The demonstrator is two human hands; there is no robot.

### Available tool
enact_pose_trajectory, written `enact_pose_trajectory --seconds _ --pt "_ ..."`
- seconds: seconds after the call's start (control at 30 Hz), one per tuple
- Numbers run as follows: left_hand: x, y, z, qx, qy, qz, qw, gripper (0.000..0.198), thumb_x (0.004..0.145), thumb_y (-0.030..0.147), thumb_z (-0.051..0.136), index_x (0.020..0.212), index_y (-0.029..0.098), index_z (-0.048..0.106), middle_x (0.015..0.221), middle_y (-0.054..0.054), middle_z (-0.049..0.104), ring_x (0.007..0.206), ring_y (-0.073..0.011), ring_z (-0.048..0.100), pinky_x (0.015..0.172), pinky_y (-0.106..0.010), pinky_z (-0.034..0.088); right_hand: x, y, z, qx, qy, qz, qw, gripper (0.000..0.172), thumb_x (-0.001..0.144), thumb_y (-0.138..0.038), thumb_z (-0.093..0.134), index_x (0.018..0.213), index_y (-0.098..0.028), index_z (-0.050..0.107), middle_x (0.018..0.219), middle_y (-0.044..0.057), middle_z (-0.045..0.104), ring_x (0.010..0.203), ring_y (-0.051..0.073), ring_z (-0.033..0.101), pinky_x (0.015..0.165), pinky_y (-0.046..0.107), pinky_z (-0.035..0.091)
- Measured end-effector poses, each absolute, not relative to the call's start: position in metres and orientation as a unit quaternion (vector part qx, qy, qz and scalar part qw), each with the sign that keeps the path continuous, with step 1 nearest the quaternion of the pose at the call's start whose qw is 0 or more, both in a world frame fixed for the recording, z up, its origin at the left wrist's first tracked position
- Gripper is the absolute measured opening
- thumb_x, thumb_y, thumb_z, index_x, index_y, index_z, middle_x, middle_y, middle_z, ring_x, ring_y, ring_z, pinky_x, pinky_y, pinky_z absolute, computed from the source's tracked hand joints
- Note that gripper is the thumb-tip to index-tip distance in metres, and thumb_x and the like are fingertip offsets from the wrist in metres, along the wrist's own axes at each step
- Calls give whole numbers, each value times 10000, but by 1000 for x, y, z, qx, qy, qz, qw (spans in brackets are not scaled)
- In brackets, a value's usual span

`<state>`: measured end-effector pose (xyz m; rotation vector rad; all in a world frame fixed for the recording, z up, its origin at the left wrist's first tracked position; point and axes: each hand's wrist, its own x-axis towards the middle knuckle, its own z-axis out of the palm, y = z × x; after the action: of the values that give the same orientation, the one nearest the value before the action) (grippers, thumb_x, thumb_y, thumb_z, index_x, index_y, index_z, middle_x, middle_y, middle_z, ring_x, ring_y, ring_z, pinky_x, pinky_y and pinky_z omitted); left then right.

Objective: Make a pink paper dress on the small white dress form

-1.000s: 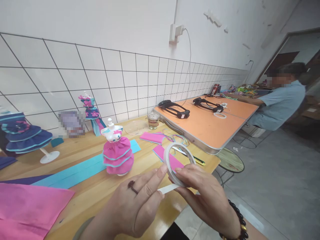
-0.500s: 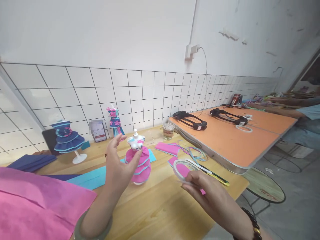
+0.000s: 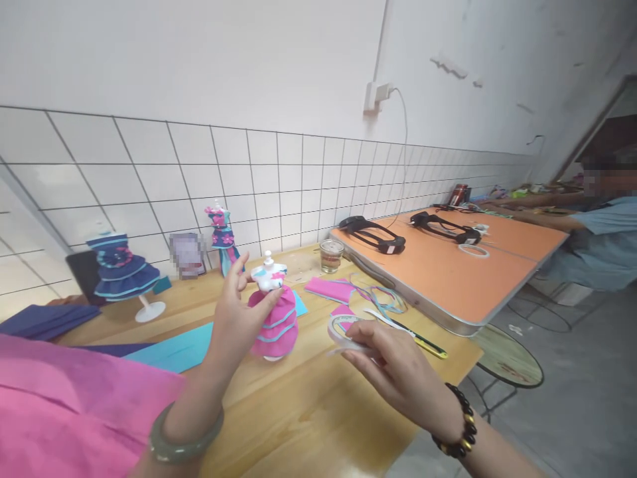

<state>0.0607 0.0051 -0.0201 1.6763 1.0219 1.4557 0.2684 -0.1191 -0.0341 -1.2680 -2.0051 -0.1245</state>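
A small mannequin in a pink ruffled paper dress (image 3: pixel 277 317) stands on the wooden table (image 3: pixel 308 411). My left hand (image 3: pixel 236 318) is raised beside it, thumb against the dress at the waist, fingers spread around the white top. My right hand (image 3: pixel 391 372) hovers low over the table to the right, fingers pinched on a white roll of tape (image 3: pixel 343 332) held nearly flat, with a short loose end sticking out.
Pink paper (image 3: pixel 74 405), a blue strip (image 3: pixel 174 345) and navy paper lie left. Two other dressed mannequins (image 3: pixel 119 272) stand by the tiled wall. A glass (image 3: pixel 331 255), pink pieces and a cutter (image 3: pixel 418 342) lie right. At the orange table (image 3: pixel 448 279) sits another person (image 3: pixel 592 232).
My left hand let go of the tape and rose to the pink dress, closing in on its waist. My right hand lowered the roll toward the table. The view swung left.
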Motion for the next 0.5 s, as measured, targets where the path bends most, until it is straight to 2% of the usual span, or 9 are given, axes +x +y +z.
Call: enact_pose_trajectory --seconds 0.1,0.23,0.5 --pt "58 3 -18 641 384 557 362 832 677 330 740 1389 225 322 1042 -78 663 1073 -229 587 930 -378 449 265 -112 -27 -475 -787 -78 386 147 927 -279 486 1044 -192 507 858 53 689 714 143 658 633 253 495" --pt "53 0 -14 639 361 543 408 727 668 340 750 1309 176 448 1095 -108 656 1087 -249 578 928 -373 452 264 -107 -23 -461 -788 -101 394 160 915 -246 516 1068 -199 524 942 62 703 832 164 668 708 275 503" --pt "47 -2 -6 582 287 513 562 679 690 308 748 1293 155 473 1124 -114 664 1079 -260 592 895 -358 480 268 -110 -26 -482 -770 -92 408 112 913 -245 511 979 -184 578 868 57 704 752 161 665 644 256 503"
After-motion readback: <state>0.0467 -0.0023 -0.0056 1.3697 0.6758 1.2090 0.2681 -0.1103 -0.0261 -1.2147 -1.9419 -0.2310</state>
